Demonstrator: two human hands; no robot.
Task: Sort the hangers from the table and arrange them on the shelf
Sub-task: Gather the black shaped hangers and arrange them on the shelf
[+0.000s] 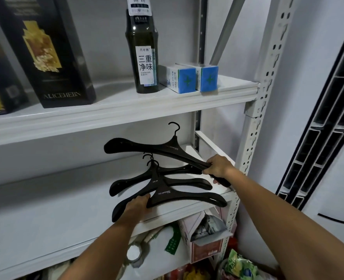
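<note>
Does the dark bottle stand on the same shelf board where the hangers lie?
No, the dark bottle stands on the upper shelf board, while the hangers lie on the lower board.

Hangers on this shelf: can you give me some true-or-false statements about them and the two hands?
1. The right hand grips one end of the top hanger, which is held above the others. True.
2. Two blue-ended boxes lie to the right of the dark bottle on the upper shelf. True.
3. The top hanger is white. False: it is black, like the others.
4. The left hand holds the dark bottle. False: it touches the front hanger, which lies on the middle shelf. The bottle stands untouched.
</note>
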